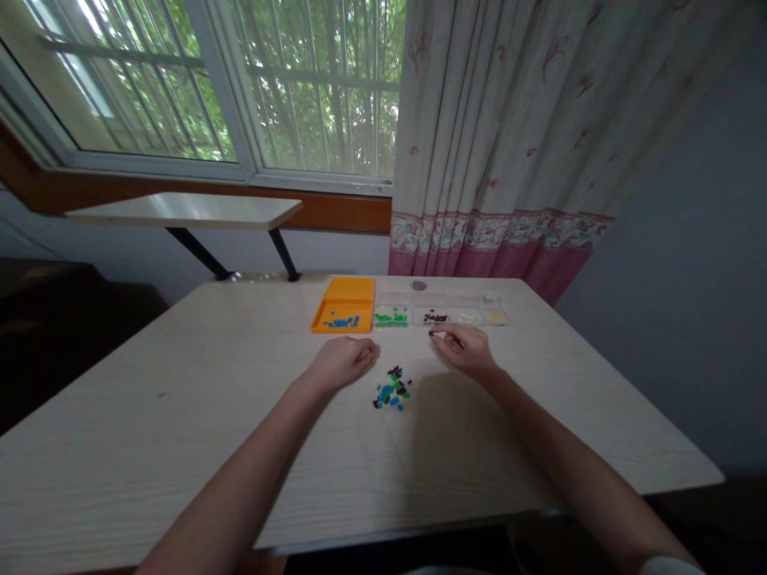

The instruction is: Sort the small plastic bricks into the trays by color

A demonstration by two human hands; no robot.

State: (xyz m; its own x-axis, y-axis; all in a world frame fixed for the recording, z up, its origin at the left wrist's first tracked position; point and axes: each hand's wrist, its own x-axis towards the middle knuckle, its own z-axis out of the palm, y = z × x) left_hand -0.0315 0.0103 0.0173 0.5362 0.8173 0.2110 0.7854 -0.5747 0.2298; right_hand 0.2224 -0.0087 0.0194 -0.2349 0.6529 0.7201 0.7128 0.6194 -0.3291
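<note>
Dark brown piece [431,333]: pinched narrowly between right hand [466,349] fingertips, just nearer than the brown pieces [435,317] in a row of clear compartments [454,318]. Left hand [344,361]: fingers curled on table [180,399]; contents, if any, cannot be told. Mixed pile [393,389] nearer the body, between forearms. Beyond left hand: orange box [349,289], blue pieces [343,323] inside. Pale compartment contents hard to read. Pinched piece: tiny, partly covered, outline unclear.

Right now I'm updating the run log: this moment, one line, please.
right hand: pinching dark piece by clear tray; left hand: curled, contents hidden; mixed-colour pieces: piled on table
</note>
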